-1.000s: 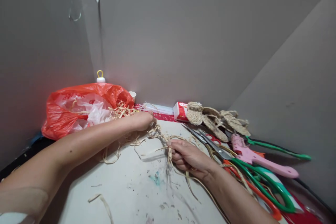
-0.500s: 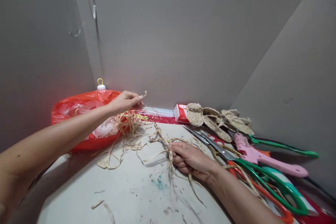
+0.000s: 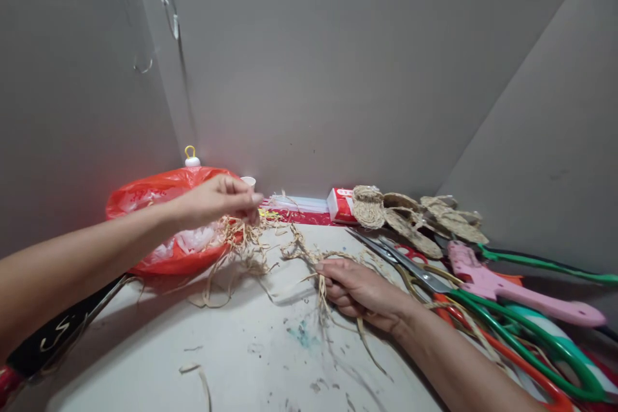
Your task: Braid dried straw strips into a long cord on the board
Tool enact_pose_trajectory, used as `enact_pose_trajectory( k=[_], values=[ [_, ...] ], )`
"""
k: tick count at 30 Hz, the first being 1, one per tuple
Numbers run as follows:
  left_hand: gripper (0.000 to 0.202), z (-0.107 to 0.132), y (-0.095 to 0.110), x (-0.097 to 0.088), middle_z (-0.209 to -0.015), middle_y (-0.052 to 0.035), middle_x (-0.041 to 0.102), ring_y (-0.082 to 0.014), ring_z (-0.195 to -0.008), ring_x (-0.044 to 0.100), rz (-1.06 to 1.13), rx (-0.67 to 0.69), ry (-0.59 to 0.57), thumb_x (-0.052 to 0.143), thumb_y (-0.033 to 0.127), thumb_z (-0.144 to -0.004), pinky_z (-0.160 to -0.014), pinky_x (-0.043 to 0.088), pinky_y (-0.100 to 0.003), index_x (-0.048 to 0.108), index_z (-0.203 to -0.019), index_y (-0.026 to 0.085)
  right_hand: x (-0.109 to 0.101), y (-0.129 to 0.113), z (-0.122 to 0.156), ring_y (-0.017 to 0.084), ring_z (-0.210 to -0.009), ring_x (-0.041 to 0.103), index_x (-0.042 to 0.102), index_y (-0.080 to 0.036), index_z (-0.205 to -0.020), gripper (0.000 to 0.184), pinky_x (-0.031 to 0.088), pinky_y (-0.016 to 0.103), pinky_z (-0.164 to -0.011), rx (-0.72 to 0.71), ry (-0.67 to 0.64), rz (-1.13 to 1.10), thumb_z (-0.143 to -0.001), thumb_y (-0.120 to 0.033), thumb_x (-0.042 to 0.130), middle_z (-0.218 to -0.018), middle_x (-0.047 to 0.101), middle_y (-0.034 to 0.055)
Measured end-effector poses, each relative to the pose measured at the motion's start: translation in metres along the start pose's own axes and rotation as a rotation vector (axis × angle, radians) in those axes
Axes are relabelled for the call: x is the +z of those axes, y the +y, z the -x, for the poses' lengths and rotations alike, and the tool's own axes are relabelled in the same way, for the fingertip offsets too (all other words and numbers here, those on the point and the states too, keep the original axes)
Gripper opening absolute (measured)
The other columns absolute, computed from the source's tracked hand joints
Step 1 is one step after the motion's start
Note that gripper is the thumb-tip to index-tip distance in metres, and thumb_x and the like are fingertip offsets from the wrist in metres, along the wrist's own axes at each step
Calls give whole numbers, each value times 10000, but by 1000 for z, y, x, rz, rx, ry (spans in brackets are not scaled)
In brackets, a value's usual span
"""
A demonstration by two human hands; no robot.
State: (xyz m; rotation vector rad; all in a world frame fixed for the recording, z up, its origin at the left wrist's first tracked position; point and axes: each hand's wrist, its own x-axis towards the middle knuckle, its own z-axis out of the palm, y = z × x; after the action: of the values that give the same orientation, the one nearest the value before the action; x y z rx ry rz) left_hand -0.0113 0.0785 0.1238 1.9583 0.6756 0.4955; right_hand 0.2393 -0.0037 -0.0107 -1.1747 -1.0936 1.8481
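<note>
My left hand (image 3: 219, 199) is raised over the table, fingertips pinched on thin raffia strands that hang down to a loose raffia tangle (image 3: 241, 241) beside the red plastic bag (image 3: 159, 219). My right hand (image 3: 360, 290) rests on the white table (image 3: 241, 354), fingers closed round a small bundle of raffia strips (image 3: 322, 299) whose ends trail toward me. A twisted raffia cord (image 3: 299, 250) lies between the two hands.
Several scissors with green and orange handles (image 3: 506, 335), a pink glue gun (image 3: 487, 283), woven straw pieces (image 3: 415, 219), a red-and-white box (image 3: 342, 205), glue sticks (image 3: 299, 205) and a white cup (image 3: 248, 181) line the back and right. Grey walls close in on three sides.
My left hand rose from the table near the cord, went up toward the bag, and now sits slightly lower, pinching strands. My right hand has stayed put on its bundle.
</note>
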Motion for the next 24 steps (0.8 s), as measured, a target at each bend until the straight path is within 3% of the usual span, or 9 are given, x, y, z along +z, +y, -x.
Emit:
enact_pose_trajectory(
  k=[4,6,7,9,12,15,21,24],
  values=[
    [245,18,-17,21,-644,-18,639,-96,-587,549,-136,-261,-499,578,357,-821,-625,449,-226,658,-735,143,-1,0,0,17,-393,104,296,-217,-625,418,55,135,-351,12,13,-30,-725,-402,657,-461,266,-124],
    [232,23,-18,25,-587,8,597,-88,-523,506,-214,-372,-656,575,343,-812,-549,418,-209,628,-699,147,-2,0,0,16,-393,108,302,-217,-630,427,59,133,-350,16,12,-39,-718,-419,668,-460,268,-125],
    [230,24,-17,24,-572,15,579,-86,-512,493,-278,-389,-677,568,330,-812,-527,400,-202,612,-679,147,-2,0,0,16,-394,105,302,-216,-630,433,59,132,-349,17,8,-41,-715,-425,672,-459,265,-126],
    [229,24,-14,21,-566,19,555,-84,-521,479,-449,-330,-611,549,290,-812,-511,363,-192,584,-638,146,-3,0,0,15,-397,97,302,-216,-630,442,55,132,-347,14,0,-40,-711,-429,680,-460,261,-127],
    [201,21,-14,17,-553,28,512,-78,-522,437,-687,-194,-404,526,217,-791,-505,313,-193,552,-605,144,-3,1,0,15,-401,96,306,-213,-621,443,56,134,-345,16,-5,-35,-713,-414,690,-459,260,-127],
    [136,20,-24,26,-556,34,498,-77,-515,412,-766,-140,-240,525,182,-759,-499,287,-200,556,-631,148,-3,1,0,15,-401,109,310,-209,-612,439,62,134,-345,26,-1,-31,-722,-403,688,-458,260,-124],
    [92,21,-57,70,-662,-1,629,-94,-554,485,-754,-124,-169,586,214,-727,-530,309,-207,650,-768,162,-2,1,-1,16,-410,94,303,-211,-622,439,54,133,-348,23,-8,-34,-730,-405,683,-467,255,-125],
    [149,20,-71,81,-759,-29,684,-114,-640,550,-737,-74,-149,554,174,-754,-594,353,-207,689,-816,169,-1,0,0,16,-407,91,298,-214,-624,444,55,133,-346,25,-2,-28,-726,-403,686,-463,254,-127]
  ],
)
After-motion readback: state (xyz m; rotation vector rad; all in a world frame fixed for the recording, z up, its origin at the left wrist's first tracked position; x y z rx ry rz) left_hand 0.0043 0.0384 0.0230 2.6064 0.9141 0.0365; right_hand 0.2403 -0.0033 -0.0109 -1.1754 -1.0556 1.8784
